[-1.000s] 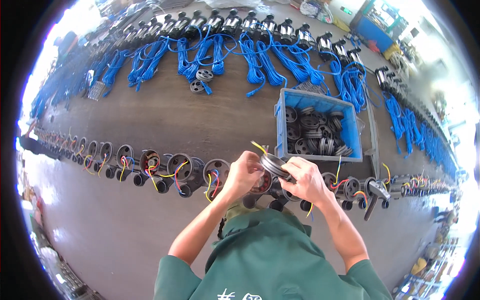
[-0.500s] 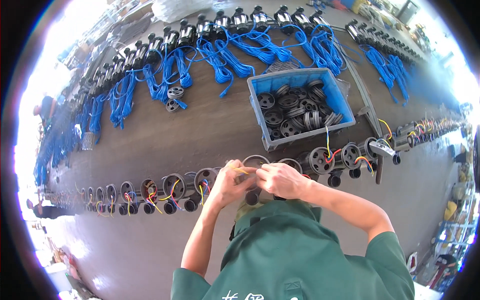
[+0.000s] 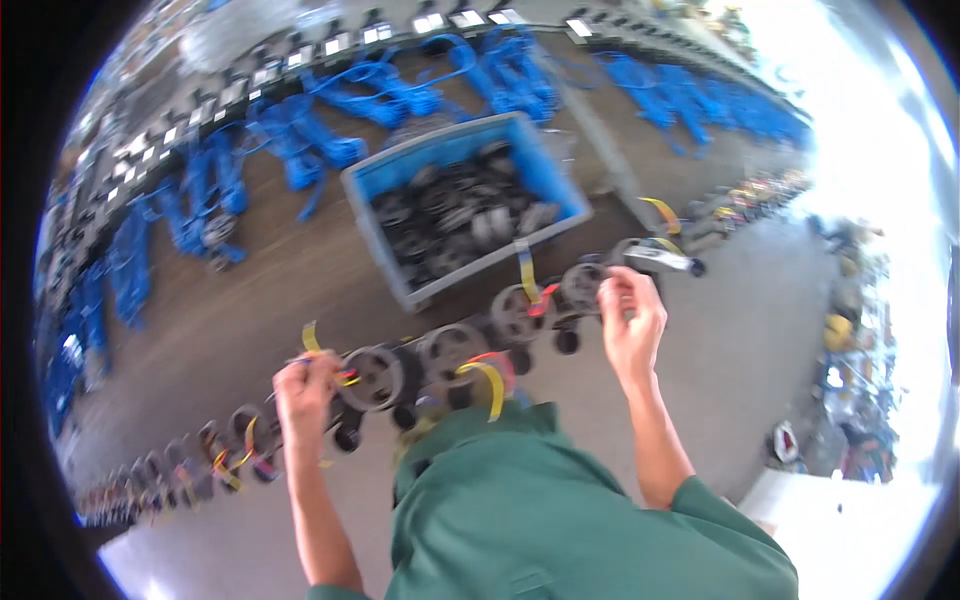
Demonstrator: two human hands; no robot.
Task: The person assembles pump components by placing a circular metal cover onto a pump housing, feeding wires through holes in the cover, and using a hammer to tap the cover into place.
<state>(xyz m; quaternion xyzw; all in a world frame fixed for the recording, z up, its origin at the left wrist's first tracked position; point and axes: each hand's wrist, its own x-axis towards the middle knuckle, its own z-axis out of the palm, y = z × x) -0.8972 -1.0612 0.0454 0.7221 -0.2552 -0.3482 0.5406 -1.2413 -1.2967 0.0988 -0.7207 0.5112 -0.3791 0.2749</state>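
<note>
My left hand (image 3: 305, 392) is closed at the left end of the nearer motor housings, its fingers pinched round thin coloured wires (image 3: 311, 337). Beside it sits a housing with a grey holed end disc (image 3: 374, 378). My right hand (image 3: 634, 322) is raised at the right, its fingers loosely curved and apart, with nothing visible in them. It is nearest to another grey holed disc (image 3: 584, 288) and just below a white-handled tool (image 3: 655, 257) lying on the row. Between my hands, yellow and red wires (image 3: 487, 378) hang from a housing. Motion blurs the finer details.
A blue bin (image 3: 400, 282) full of dark grooved wheels (image 3: 465, 215) stands beyond the row. Bundles of blue cable (image 3: 380, 95) lie along the table's far side, attached to a line of dark cylinders (image 3: 335, 42). More wired housings (image 3: 180, 470) run off to the left.
My hands were together over one housing and are now far apart, left hand to the left, right hand to the right by the white-handled tool. The whole view has swung to the right.
</note>
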